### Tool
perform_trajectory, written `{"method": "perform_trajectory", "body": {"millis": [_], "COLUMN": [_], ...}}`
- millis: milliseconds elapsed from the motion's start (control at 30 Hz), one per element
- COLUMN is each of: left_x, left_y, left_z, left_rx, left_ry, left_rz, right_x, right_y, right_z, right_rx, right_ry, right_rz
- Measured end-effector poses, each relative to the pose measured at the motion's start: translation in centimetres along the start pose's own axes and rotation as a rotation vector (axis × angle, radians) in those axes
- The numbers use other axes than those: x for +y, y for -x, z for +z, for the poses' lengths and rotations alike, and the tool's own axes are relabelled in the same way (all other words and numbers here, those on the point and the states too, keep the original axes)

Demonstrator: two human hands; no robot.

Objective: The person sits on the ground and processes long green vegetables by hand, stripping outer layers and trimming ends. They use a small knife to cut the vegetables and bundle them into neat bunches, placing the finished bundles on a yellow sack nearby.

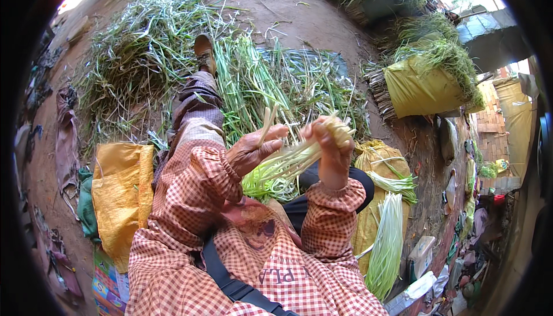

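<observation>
My right hand [330, 150] is closed around a bundle of pale, chive-like stalks [341, 131]. The cut-looking white ends stick up beside the fist, and the greener leaves [263, 182] hang down to the left over my lap. My left hand [255, 150], just left of that bundle, has a few short whitish stalks [268, 121] pinched between thumb and fingers, pointing up. Beyond both hands lies a heap of long green stalks [250, 74] on the ground, next to my outstretched leg.
To my right, a yellow woven sack [362, 225] carries laid-out bunches of pale stalks [389, 242]. An orange sack [119, 195] lies left. A large pile of drying leaves [138, 57] spreads ahead. Yellow-wrapped bales [421, 85] stand at the upper right. Clutter lines both sides.
</observation>
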State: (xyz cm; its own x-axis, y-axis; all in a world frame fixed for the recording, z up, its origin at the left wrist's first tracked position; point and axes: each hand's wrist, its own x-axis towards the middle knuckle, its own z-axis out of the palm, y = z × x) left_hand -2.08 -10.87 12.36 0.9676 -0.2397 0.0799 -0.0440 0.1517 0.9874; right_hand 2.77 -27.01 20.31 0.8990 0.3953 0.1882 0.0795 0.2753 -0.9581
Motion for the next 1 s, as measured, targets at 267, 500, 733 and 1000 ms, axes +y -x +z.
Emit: {"method": "perform_trajectory", "body": {"millis": [267,500,733,1000], "left_x": [1.0,1.7,4.2,-0.3], "left_y": [0.2,1.1,-0.9,-4.8], "left_z": [1.3,0.8,-1.6,7.0], "left_rx": [-0.025,0.089,0.010,-0.222], "left_ry": [-0.105,-0.182,-0.477,-0.350], "left_rz": [0.195,0.237,0.384,0.285], "right_x": [1.4,1.0,-1.0,-9.2], "right_y": [0.7,0.5,-0.6,0.8], "right_z": [1.7,1.0,0.1,-4.3], "right_rx": [-0.090,0.023,0.070,-0.010], "right_ry": [0.062,0.105,0.155,-0.400], "right_rz": [0.098,0.139,-0.054,-0.286]}}
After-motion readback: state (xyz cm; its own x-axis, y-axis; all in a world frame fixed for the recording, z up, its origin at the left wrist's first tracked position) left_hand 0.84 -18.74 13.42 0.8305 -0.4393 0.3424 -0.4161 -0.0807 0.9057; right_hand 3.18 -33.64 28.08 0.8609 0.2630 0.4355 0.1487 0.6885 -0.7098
